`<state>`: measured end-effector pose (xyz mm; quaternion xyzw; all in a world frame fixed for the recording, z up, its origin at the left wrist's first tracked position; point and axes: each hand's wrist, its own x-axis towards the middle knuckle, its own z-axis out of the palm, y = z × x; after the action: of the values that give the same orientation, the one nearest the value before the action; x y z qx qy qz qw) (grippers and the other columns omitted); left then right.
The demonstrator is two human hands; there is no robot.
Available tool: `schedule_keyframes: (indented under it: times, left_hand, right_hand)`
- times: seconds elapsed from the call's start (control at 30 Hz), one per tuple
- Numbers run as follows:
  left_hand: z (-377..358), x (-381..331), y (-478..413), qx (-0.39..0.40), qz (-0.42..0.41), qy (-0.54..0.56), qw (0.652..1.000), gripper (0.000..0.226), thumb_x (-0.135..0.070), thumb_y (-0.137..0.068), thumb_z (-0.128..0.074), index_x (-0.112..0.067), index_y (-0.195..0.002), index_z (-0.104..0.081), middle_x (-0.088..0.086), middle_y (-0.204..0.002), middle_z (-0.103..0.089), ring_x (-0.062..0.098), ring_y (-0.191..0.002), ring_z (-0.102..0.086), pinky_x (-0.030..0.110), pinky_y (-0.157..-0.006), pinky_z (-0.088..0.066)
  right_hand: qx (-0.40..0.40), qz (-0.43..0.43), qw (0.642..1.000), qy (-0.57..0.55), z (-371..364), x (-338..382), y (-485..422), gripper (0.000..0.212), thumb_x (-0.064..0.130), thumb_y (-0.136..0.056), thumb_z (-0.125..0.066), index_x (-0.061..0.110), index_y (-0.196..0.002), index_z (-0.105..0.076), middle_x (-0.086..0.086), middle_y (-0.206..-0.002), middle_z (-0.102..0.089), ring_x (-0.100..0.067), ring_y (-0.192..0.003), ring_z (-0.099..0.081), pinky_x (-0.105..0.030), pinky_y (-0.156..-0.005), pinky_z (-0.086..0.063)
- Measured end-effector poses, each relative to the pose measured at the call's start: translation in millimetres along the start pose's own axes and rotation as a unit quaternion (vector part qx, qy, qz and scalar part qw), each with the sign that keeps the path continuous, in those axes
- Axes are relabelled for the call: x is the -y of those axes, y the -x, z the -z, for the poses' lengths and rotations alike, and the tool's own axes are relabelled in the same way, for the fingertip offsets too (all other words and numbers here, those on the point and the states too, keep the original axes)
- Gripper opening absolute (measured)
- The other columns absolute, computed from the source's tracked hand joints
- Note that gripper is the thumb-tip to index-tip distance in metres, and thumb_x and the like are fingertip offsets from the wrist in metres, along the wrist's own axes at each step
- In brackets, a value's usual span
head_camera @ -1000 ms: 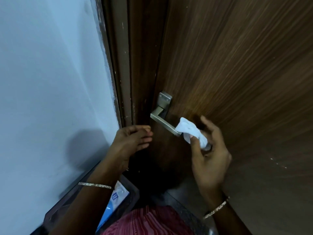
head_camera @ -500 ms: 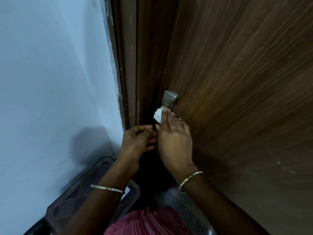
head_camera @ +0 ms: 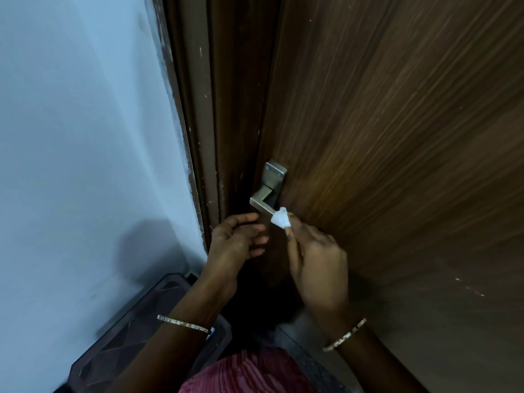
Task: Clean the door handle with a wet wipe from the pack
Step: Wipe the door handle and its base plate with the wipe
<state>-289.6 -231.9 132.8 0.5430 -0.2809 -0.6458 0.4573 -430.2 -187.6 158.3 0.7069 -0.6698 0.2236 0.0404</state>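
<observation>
A pale blue wall [head_camera: 79, 137] fills the left side, and a dark plastic tray [head_camera: 136, 330] with a faceted pattern sits low against its foot. Next comes the brown door frame [head_camera: 198, 109], running top to bottom, with chipped paint along the edge where it meets the wall. The left hand [head_camera: 235, 245] hangs just in front of the lower frame, its fingers [head_camera: 255, 231] loosely curled and partly open, holding nothing and stopping just short of the lever; a thin bracelet [head_camera: 184, 324] circles that wrist. The metal door handle [head_camera: 262, 201] sits on the near edge of the wooden door [head_camera: 397, 137], its square plate above and its lever reaching down and to the right. The wet wipe [head_camera: 280, 218], bunched into a small white wad, is pressed against the lever about halfway along and hides the rest of it. The right hand [head_camera: 317, 268] pinches the wipe between thumb and first fingers, closed tightly on it, with the back of the hand turned to the camera and a second bracelet [head_camera: 344, 334] on its wrist. A reddish striped garment [head_camera: 246, 373] shows at the bottom edge.
</observation>
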Motion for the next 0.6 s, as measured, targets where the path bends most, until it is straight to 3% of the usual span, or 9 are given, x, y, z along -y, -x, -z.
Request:
schedule_keyframes:
  times: [0.1, 0.2, 0.37, 0.5, 0.57, 0.6]
  left_hand:
    - [-4.9, 1.9, 0.2, -0.01, 0.004, 0.003, 1.0, 0.022, -0.003, -0.095, -0.053, -0.017, -0.104, -0.068, 0.001, -0.086, -0.077, 0.012, -0.07, -0.072, 0.026, -0.062, -0.059]
    - [-7.8, 2.2, -1.1, -0.012, 0.017, 0.012, 1.0, 0.023, -0.004, -0.096, -0.049, -0.013, -0.105, -0.068, 0.005, -0.086, -0.076, 0.017, -0.073, -0.072, 0.033, -0.068, -0.06]
    - [-6.4, 0.5, -0.6, 0.006, 0.047, 0.005, 0.999, 0.025, -0.01, -0.1, -0.046, -0.014, -0.106, -0.069, 0.007, -0.09, -0.079, 0.018, -0.076, -0.074, 0.03, -0.064, -0.059]
    - [-8.0, 1.4, 0.4, 0.025, 0.077, -0.014, 0.997, 0.027, -0.01, -0.1, -0.044, -0.012, -0.107, -0.069, 0.014, -0.102, -0.077, 0.025, -0.087, -0.073, 0.035, -0.074, -0.06]
    - [-9.4, 3.4, 0.5, 0.033, 0.086, -0.02, 0.996, 0.027, -0.009, -0.1, -0.043, -0.012, -0.107, -0.069, 0.015, -0.102, -0.076, 0.027, -0.09, -0.072, 0.035, -0.075, -0.059]
    - [-9.6, 4.3, 0.2, 0.033, 0.089, -0.02, 0.995, 0.026, -0.01, -0.1, -0.043, -0.013, -0.107, -0.069, 0.013, -0.1, -0.076, 0.025, -0.087, -0.072, 0.034, -0.073, -0.059]
  right_hand:
    - [0.052, -0.012, 0.998, 0.012, 2.5, 17.8, -19.1, 0.033, 0.029, -0.101, -0.048, 0.02, -0.129, -0.062, -0.003, -0.106, -0.074, -0.021, -0.086, -0.073, -0.037, -0.073, -0.059]
    - [0.099, -0.024, 0.995, -0.001, -0.3, 22.6, -39.3, 0.032, 0.038, -0.104, -0.039, 0.025, -0.116, -0.065, 0.0, -0.103, -0.073, -0.023, -0.088, -0.072, -0.038, -0.073, -0.058]
    - [0.142, -0.103, 0.954, -0.243, 8.0, -4.3, -42.3, 0.027, 0.033, -0.099, -0.055, 0.017, -0.095, -0.077, -0.001, -0.086, -0.078, -0.019, -0.086, -0.072, -0.04, -0.08, -0.056]
    - [0.157, -0.209, 0.859, -0.441, 7.4, -24.5, -23.4, 0.021, 0.026, -0.098, -0.062, 0.018, -0.106, -0.079, 0.003, -0.103, -0.079, -0.01, -0.104, -0.072, -0.039, -0.095, -0.057]
    - [0.179, -0.261, 0.773, -0.55, 4.4, -32.1, -15.1, 0.022, 0.024, -0.098, -0.059, 0.021, -0.108, -0.078, 0.002, -0.111, -0.077, -0.015, -0.112, -0.07, -0.031, -0.09, -0.059]
    - [0.201, -0.28, 0.702, -0.623, 3.6, -34.7, -11.2, 0.025, 0.023, -0.099, -0.056, 0.021, -0.115, -0.075, 0.001, -0.119, -0.075, -0.015, -0.115, -0.069, -0.025, -0.085, -0.059]
